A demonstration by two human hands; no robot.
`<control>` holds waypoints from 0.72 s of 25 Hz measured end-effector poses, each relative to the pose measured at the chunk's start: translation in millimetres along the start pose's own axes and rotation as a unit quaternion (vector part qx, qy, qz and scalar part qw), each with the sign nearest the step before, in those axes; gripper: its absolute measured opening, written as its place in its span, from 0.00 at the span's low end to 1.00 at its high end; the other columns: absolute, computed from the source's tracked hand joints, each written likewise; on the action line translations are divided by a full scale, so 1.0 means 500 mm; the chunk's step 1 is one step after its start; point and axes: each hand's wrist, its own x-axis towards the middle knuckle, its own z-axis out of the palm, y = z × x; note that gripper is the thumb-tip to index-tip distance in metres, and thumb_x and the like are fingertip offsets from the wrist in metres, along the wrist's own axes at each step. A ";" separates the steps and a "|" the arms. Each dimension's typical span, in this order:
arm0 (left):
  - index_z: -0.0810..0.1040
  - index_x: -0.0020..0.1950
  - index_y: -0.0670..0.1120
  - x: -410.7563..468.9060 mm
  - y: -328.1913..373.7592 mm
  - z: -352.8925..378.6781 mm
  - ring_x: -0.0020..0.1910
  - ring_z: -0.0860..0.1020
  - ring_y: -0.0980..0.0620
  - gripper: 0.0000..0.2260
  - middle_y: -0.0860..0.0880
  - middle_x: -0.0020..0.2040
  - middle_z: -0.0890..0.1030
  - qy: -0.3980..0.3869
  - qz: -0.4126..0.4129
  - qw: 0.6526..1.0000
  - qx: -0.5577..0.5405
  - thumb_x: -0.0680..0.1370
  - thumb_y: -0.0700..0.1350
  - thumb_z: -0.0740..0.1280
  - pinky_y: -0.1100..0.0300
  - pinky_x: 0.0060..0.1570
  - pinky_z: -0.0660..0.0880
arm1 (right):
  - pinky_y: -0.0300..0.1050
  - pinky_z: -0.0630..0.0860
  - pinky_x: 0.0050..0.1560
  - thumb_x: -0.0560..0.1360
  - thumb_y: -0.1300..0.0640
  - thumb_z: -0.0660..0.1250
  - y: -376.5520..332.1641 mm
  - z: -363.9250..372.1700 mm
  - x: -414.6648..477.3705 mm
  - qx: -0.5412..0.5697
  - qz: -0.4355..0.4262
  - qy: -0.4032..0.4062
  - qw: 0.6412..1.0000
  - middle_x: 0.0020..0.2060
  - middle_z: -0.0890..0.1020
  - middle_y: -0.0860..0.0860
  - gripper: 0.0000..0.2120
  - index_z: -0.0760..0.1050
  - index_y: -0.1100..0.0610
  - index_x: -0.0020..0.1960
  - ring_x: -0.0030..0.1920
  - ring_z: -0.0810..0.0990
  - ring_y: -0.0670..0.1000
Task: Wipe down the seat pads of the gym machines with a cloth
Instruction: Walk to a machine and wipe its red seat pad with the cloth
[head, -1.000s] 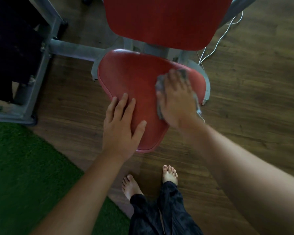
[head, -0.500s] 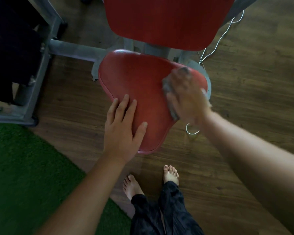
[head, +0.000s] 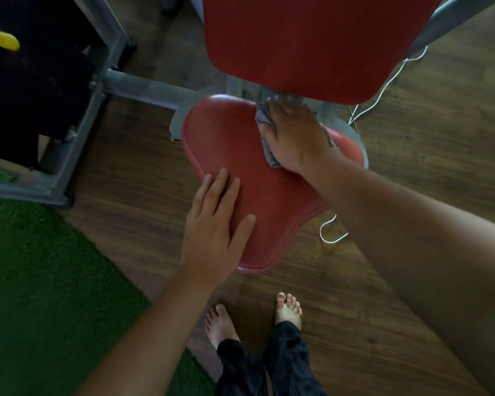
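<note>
Cloth [head: 269,157] is being pressed beneath the flat right hand [head: 294,135], wiping the rear of the seat pad [head: 226,144]; the left hand [head: 214,224], spread flat, is bracing it. Next is likely sweeping toward that hand.

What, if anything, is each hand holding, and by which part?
Nothing is gripped. The right hand presses flat on the grey cloth at the rear of the seat pad; the left hand rests flat on its front.
</note>
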 end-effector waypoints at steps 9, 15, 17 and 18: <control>0.54 0.84 0.51 -0.003 -0.040 -0.016 0.82 0.50 0.55 0.32 0.54 0.84 0.51 0.024 -0.131 0.986 -0.103 0.83 0.62 0.55 0.51 0.80 0.51 | 0.55 0.52 0.80 0.81 0.41 0.46 -0.127 0.019 -0.026 -0.019 -0.150 0.007 0.988 0.80 0.61 0.56 0.33 0.59 0.59 0.80 0.81 0.56 0.56; 0.54 0.84 0.50 0.002 -0.046 -0.015 0.81 0.52 0.57 0.31 0.54 0.84 0.54 0.017 -0.125 0.985 -0.116 0.84 0.62 0.54 0.59 0.77 0.50 | 0.56 0.54 0.80 0.83 0.43 0.48 -0.164 0.017 -0.025 -0.035 -0.174 -0.001 0.984 0.80 0.60 0.56 0.30 0.59 0.58 0.80 0.81 0.56 0.56; 0.55 0.84 0.49 -0.002 -0.039 -0.010 0.81 0.52 0.58 0.31 0.53 0.84 0.55 0.031 -0.141 0.976 -0.163 0.84 0.61 0.53 0.61 0.77 0.50 | 0.54 0.52 0.80 0.83 0.42 0.46 -0.131 0.024 -0.128 -0.029 -0.225 -0.019 0.974 0.81 0.58 0.54 0.31 0.58 0.57 0.81 0.81 0.54 0.54; 0.56 0.84 0.49 -0.004 -0.034 -0.007 0.81 0.53 0.58 0.30 0.52 0.84 0.56 0.038 -0.153 0.969 -0.192 0.84 0.61 0.52 0.61 0.77 0.51 | 0.53 0.51 0.80 0.82 0.42 0.46 -0.124 0.020 -0.139 -0.022 -0.246 -0.026 0.969 0.81 0.58 0.53 0.31 0.58 0.56 0.81 0.81 0.54 0.53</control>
